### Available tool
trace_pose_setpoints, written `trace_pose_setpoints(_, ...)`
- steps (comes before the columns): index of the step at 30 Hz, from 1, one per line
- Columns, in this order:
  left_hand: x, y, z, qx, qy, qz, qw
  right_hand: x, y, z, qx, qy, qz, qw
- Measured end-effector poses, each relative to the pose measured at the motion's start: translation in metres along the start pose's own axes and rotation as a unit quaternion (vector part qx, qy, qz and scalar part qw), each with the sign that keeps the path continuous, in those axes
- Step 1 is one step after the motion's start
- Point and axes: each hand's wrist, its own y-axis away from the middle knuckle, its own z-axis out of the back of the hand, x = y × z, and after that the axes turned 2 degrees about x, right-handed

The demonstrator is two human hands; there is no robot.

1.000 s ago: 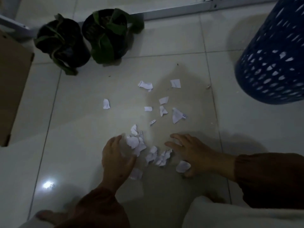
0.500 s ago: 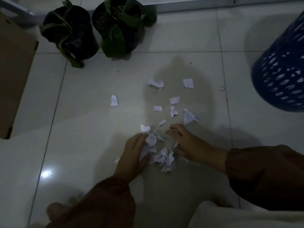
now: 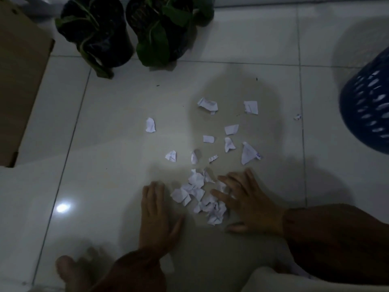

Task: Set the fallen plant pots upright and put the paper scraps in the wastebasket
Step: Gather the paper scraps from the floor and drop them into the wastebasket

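A heap of white paper scraps (image 3: 201, 194) lies on the pale tiled floor between my hands. My left hand (image 3: 156, 213) rests flat just left of the heap, fingers apart, holding nothing. My right hand (image 3: 245, 199) lies on the heap's right side with spread fingers touching the scraps. Several loose scraps (image 3: 230, 129) are scattered beyond the heap. Two black plant pots stand upright at the top: the left pot (image 3: 94, 30) and the right pot (image 3: 162, 28), both with green leaves. The blue perforated wastebasket (image 3: 368, 110) stands at the right edge.
A brown cardboard box (image 3: 19, 81) occupies the left edge. A white rail runs along the wall at the top. My bare foot (image 3: 71, 270) shows at the bottom left and my pale-clothed knee (image 3: 294, 281) at the bottom right. A light glare spots the tile on the left.
Both hands swept nearby scraps inward into one heap, then my left hand drew back to the left and opened flat. The camera moved closer to the floor.
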Motion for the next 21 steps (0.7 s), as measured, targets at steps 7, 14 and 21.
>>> trace_pose_setpoints(7,-0.062,-0.067,-0.004,-0.018,0.124,-0.087,0.988,-0.014,-0.035,0.018,-0.1,-0.125,-0.126,0.979)
trace_pose_setpoints(14,-0.051,-0.093,0.015,-0.125,0.079,0.007,0.989,-0.027,-0.03,0.012,-0.187,-0.128,-0.056,0.972)
trace_pose_setpoints(21,-0.028,-0.089,0.013,-0.062,0.103,-0.023,0.992,-0.022,-0.021,-0.008,-0.154,-0.1,-0.009,0.983)
